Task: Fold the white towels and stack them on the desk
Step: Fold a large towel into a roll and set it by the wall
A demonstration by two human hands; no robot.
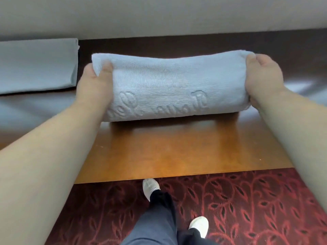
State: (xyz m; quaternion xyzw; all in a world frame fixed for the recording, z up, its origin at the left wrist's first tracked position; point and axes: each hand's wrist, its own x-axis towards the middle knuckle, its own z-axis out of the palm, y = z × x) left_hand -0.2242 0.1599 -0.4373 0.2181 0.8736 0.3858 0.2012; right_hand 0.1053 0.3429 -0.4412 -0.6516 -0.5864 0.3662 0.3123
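Observation:
A folded white towel (169,84) with raised lettering is held just above the glossy wooden desk (177,149), its lower edge close to the desktop. My left hand (93,85) grips its left end, thumb on top near the upper corner. My right hand (261,76) grips the right end the same way, with the other fingers hidden behind the cloth. A second folded white towel (37,66) lies flat on the desk at the far left, apart from the one I hold.
A pale wall (159,15) rises directly behind the desk. The desk's front edge runs across the lower middle, and below it lies red patterned carpet (247,209) with my feet in white shoes (150,188).

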